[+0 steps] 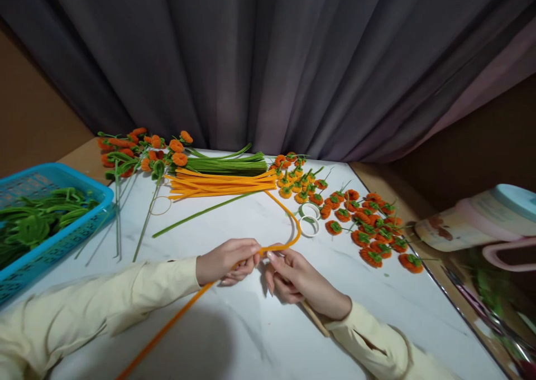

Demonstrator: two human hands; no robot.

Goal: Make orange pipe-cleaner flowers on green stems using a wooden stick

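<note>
My left hand [228, 260] and my right hand [293, 277] meet at the middle of a white marble table [251, 335], both pinching one long orange pipe cleaner [293, 224]. The cleaner curves away from my fingers toward the back and trails off past my left sleeve to the lower left. A thin wooden stick [316, 318] lies under my right wrist.
A bundle of orange pipe cleaners [221, 183] and green ones [228, 164] lies at the back. Several finished orange pumpkins [368, 229] cover the right side, flower stems [138, 151] the back left. Two tape rolls [310, 219], a blue basket [50, 212] with green pieces, a pastel jug [481, 218].
</note>
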